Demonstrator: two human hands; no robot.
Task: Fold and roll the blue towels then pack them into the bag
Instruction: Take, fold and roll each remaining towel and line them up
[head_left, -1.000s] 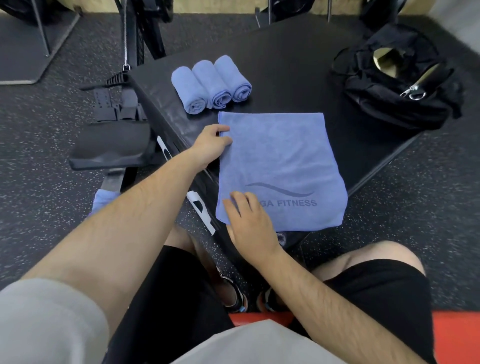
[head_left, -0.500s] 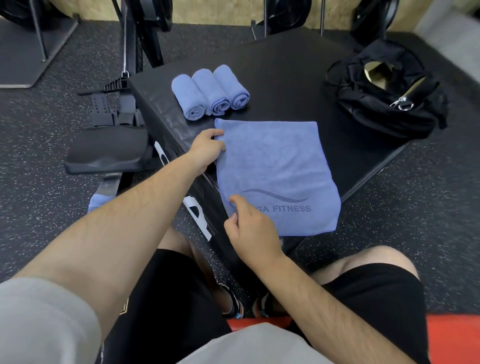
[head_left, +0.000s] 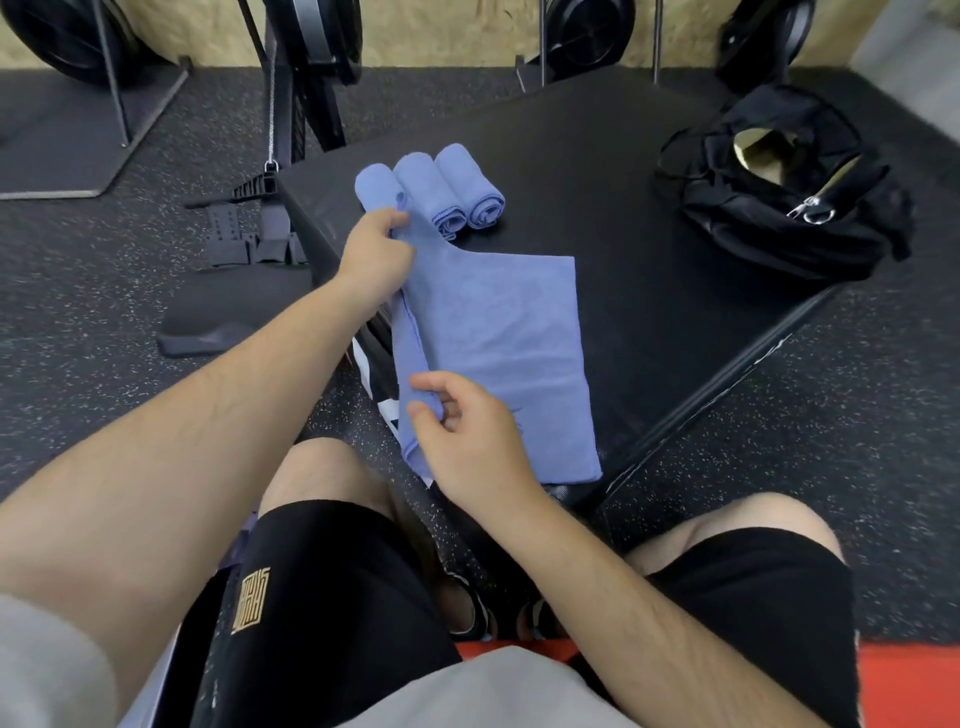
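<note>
Blue microfibre towel, one piece, lying part-flat on the near left corner of the black platform, its near end hanging over the platform's near edge. The left long edge is lifted and doubled over toward the middle, forming a loose standing fold.

Left hand: closed in a pinch on the far left corner of the towel, raised just above the platform's left edge, close in front of the rolled towels.

Right hand: thumb and forefinger pinching the lifted edge near the towel's near left corner; the remaining fingers loosely curled, not pressing on anything.

Rolled blue towels, three, side by side near the platform's far left edge, touching one another. The leftmost is partly hidden behind the left hand.

Black bag, at the right corner of the platform, well apart from the towels, top gaping open with a metal zip pull showing.

Handling notes, as judgement: the cloth looks light, thin and limp, with no stiffness of its own; it sags between the two pinch points and will crease wherever it is laid. Not fragile, and its nap probably grips itself. Best held at the two corners of one long edge, kept taut, so the fold lands square. The overhanging end may drag the towel off the platform if released carelessly.
</note>
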